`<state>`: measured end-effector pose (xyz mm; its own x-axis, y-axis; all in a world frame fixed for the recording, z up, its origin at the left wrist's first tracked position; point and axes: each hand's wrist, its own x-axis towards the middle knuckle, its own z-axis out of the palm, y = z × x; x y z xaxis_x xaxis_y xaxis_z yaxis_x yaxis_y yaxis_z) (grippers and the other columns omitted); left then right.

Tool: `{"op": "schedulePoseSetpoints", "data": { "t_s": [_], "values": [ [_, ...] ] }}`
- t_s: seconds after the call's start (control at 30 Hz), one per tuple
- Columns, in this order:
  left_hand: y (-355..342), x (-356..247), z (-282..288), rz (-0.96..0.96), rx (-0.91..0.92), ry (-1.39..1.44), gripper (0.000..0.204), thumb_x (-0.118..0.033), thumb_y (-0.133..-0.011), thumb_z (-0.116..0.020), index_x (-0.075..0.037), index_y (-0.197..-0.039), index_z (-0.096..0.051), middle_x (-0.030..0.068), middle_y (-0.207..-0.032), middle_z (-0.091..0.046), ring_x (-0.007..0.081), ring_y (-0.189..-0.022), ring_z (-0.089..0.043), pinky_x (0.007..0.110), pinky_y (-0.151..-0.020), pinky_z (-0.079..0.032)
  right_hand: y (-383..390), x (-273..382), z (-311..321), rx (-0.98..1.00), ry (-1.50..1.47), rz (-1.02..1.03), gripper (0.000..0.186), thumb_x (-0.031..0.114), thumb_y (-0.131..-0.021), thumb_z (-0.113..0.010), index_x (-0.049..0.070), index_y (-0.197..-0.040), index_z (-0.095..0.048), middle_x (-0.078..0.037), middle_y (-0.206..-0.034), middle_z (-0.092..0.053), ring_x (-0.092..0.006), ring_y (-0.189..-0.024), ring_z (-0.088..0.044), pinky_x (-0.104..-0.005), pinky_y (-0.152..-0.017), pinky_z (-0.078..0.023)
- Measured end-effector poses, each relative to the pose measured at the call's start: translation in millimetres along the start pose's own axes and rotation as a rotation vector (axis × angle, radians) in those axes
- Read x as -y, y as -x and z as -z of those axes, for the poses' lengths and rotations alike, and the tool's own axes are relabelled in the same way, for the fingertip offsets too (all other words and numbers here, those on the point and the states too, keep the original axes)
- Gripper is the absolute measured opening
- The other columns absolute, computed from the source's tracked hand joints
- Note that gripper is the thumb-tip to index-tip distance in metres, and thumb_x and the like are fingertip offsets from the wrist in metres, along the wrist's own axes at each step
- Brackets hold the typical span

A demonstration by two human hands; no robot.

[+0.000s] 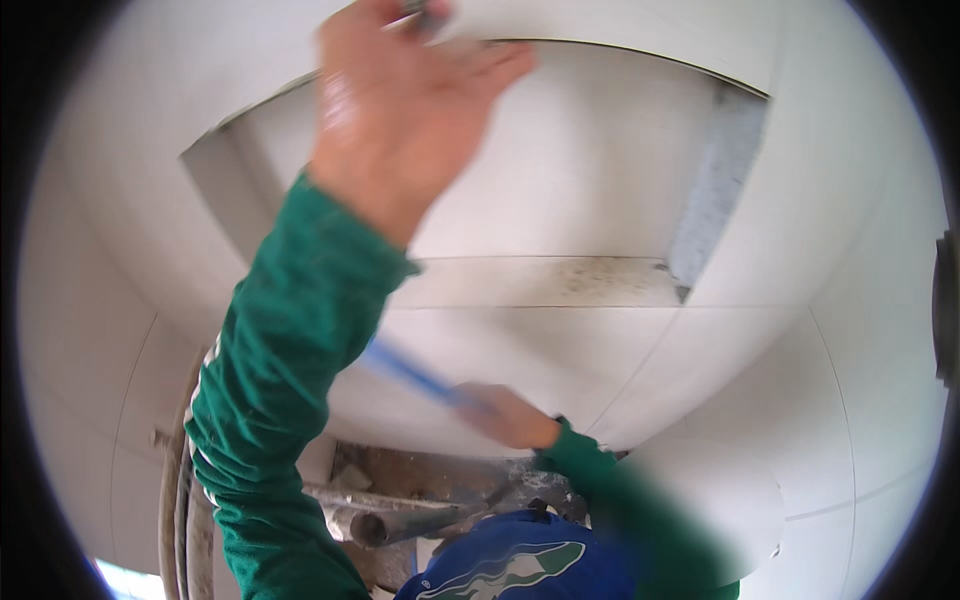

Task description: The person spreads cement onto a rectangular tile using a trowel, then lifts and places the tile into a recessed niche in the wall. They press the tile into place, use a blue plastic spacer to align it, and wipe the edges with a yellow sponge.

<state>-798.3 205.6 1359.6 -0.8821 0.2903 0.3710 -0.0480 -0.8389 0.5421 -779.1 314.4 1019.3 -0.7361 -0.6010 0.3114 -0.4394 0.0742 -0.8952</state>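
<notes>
My left hand [400, 120] is raised against the upper edge of a rectangular wall niche [540, 150]. Its thumb stretches to the right, and the other fingers curl round a small dark grey object [425, 14] that is cut off by the frame's top and too blurred to name. Lower down, my right hand [510, 418] is closed around one end of a long, narrow blue stick-like tool [415, 372]. That tool slants up to the left, and its far end is hidden behind my left sleeve [290, 340]. Motion smears both it and the right hand.
Large pale tiles [600, 350] cover the walls around the niche, with a stained ledge [560, 282] at its bottom. Below lie a grey pipe [400, 525] and a dirty floor strewn with debris [430, 470]. Upright poles [172, 490] stand at the left.
</notes>
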Motion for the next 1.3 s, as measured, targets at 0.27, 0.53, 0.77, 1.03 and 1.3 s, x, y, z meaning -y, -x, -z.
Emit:
{"op": "schedulePoseSetpoints", "data": {
  "t_s": [0.27,0.53,0.77,1.03,1.3],
  "values": [
    [-4,-2,31,-0.111,0.238,0.000,0.035,-0.020,-0.099,-0.023,0.001,-0.079,-0.042,0.0395,-0.154,0.000,0.0507,-0.146,0.002,0.060,-0.121,-0.014,23,131,123,-1.088,0.166,0.637,0.021,0.010,-0.099,-0.057,-0.002,-0.115,-0.051,-0.016,-0.109,-0.064,-0.0220,-0.101,-0.061,-0.0358,-0.091,-0.050],
    [-2,2,27,-0.143,0.206,0.070,0.033,-0.018,-0.098,-0.024,0.001,-0.078,-0.042,0.0391,-0.154,0.000,0.0496,-0.147,0.003,0.061,-0.121,-0.015,-32,125,178,-0.969,0.384,0.237,0.011,0.006,-0.090,-0.061,-0.002,-0.095,-0.057,-0.010,-0.084,-0.068,-0.0150,-0.075,-0.065,-0.0288,-0.072,-0.052],
    [-3,6,23,-0.152,0.177,0.084,0.031,-0.016,-0.097,-0.027,0.003,-0.077,-0.043,0.0414,-0.152,-0.002,0.0517,-0.146,0.001,0.062,-0.120,-0.016,-59,104,184,-1.070,0.230,0.220,0.013,0.010,-0.087,-0.057,-0.002,-0.090,-0.055,-0.013,-0.072,-0.063,-0.0232,-0.059,-0.062,-0.0350,-0.060,-0.049],
    [-3,4,27,-0.162,0.203,0.080,0.033,-0.017,-0.097,-0.027,0.004,-0.077,-0.043,0.0422,-0.152,-0.003,0.0533,-0.145,-0.001,0.062,-0.120,-0.017,-72,96,198,-1.287,0.333,0.288,0.019,0.016,-0.092,-0.056,-0.003,-0.091,-0.054,-0.014,-0.067,-0.058,-0.0251,-0.057,-0.055,-0.0385,-0.058,-0.045],
    [-4,4,30,-0.162,0.204,0.043,0.030,-0.020,-0.098,-0.028,0.002,-0.084,-0.042,0.0458,-0.146,-0.013,0.0560,-0.142,-0.012,0.060,-0.119,-0.022,-74,95,209,-1.334,0.450,0.276,0.025,0.020,-0.093,-0.061,-0.004,-0.093,-0.056,-0.020,-0.072,-0.062,-0.0372,-0.062,-0.060,-0.0432,-0.060,-0.047]
  ]
}}
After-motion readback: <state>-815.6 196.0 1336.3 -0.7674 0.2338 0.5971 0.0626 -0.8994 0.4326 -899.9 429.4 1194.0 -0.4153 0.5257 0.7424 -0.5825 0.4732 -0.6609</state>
